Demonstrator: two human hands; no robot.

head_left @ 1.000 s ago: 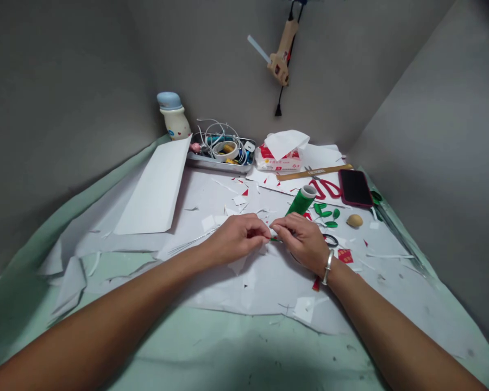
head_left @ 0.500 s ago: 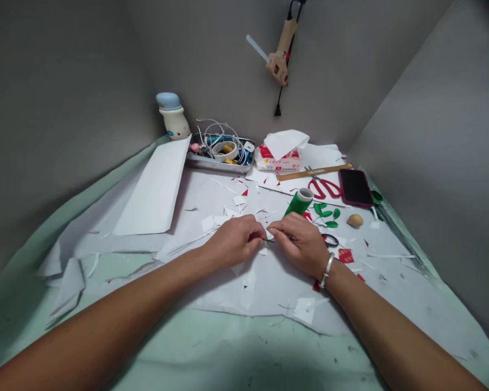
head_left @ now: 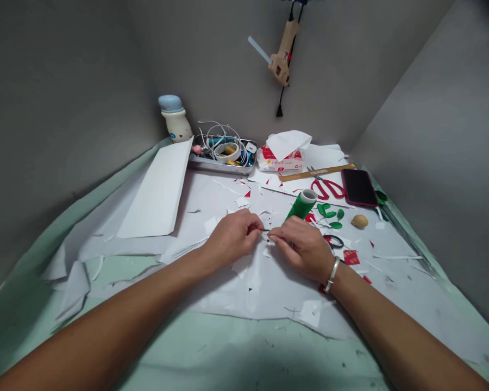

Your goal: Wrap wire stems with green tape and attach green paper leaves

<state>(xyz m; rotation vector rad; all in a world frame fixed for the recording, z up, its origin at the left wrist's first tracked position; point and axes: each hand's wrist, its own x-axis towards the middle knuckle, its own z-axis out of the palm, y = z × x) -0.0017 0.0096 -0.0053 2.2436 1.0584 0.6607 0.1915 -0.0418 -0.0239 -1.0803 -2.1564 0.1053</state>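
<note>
Clock face centred on the green strand [head_left: 265, 231], twelve away from you; the strand bridges the narrow gap between your two hands, over the paper [head_left: 277, 290]; your left hand [head_left: 236, 236], at nine, pinches one end between thumb and forefinger; your right hand [head_left: 301, 244], just past three, looks pinched on the other end, though its fingertips hide the contact.

Judged as fine two-handed work: let the left pinch anchor and the right make the small turns; hold the span short and lightly taut, since a hard tug would likely slip it out; use the finger pads, not the nails.

Pose: backs of both hands up, fingers curled; forearms converge from eight and four; rest both wrists low to steady the tips; mind the spool [head_left: 301, 205] at two, right by your knuckles, and the black loop [head_left: 334, 241] past three, near your bracelet [head_left: 332, 274].
</note>
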